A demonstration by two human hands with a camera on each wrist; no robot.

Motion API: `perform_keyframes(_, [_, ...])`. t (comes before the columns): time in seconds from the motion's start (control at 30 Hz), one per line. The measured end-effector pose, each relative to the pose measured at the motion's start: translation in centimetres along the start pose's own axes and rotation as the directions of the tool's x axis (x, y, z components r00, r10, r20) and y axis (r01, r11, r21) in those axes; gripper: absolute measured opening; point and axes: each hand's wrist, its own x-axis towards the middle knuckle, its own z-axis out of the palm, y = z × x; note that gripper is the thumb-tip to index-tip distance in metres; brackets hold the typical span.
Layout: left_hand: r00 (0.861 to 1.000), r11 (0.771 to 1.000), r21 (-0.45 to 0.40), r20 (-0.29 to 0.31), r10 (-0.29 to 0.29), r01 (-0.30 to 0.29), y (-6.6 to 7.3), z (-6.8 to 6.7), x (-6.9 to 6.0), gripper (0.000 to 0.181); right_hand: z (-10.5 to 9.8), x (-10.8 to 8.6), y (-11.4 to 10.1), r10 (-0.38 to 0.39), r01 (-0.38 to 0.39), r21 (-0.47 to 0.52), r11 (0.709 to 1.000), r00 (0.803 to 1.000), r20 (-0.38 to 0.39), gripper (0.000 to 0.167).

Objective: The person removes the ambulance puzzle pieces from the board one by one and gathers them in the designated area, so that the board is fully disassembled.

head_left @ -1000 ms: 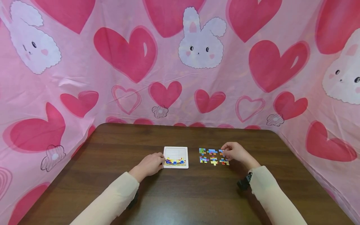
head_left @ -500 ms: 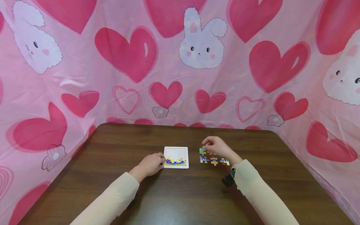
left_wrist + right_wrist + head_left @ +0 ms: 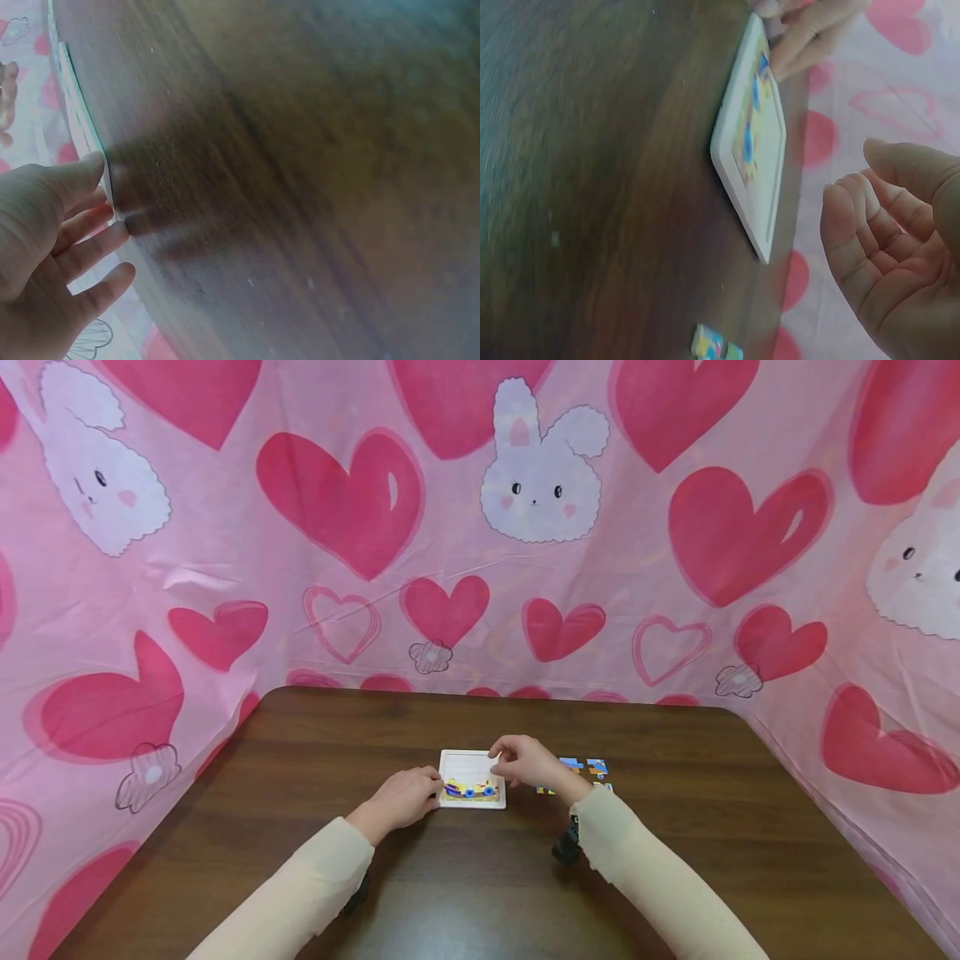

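A white square puzzle tray lies flat on the table, with a yellow and blue vehicle picture filling its lower part. My left hand grips its left edge between thumb and fingers; the left wrist view shows the thumb at that edge. Over the tray's right side hovers my right hand, thumb and fingers loosely bent. In the right wrist view a gap shows between its thumb and fingers, with no piece visible there. Several loose jigsaw pieces lie to the right, partly hidden by the right hand.
The brown wooden table stretches around the tray on all sides. Behind and beside it hangs a pink cloth with hearts and rabbits. A dark wrist device sits under the right sleeve.
My right hand has moved left, from the far-right puzzle piece across the loose pieces to the tray's right side. The left hand and tray have stayed put.
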Motion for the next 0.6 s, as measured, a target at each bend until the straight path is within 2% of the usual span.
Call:
perform_keyframes(0.23, [1.0, 1.0, 0.022, 0.012, -0.007, 0.007, 0.1, -0.1, 0.2, 0.015, 1.5, 0.8, -0.3, -0.011, 0.012, -0.034, 0.999, 1.0, 0.027, 0.022])
perform_keyframes(0.6, [1.0, 1.0, 0.009, -0.009, 0.011, -0.011, -0.1, 0.1, 0.2, 0.011, 4.0, 1.7, -0.5, -0.051, 0.057, -0.069, 0.996, 0.995, 0.087, 0.016])
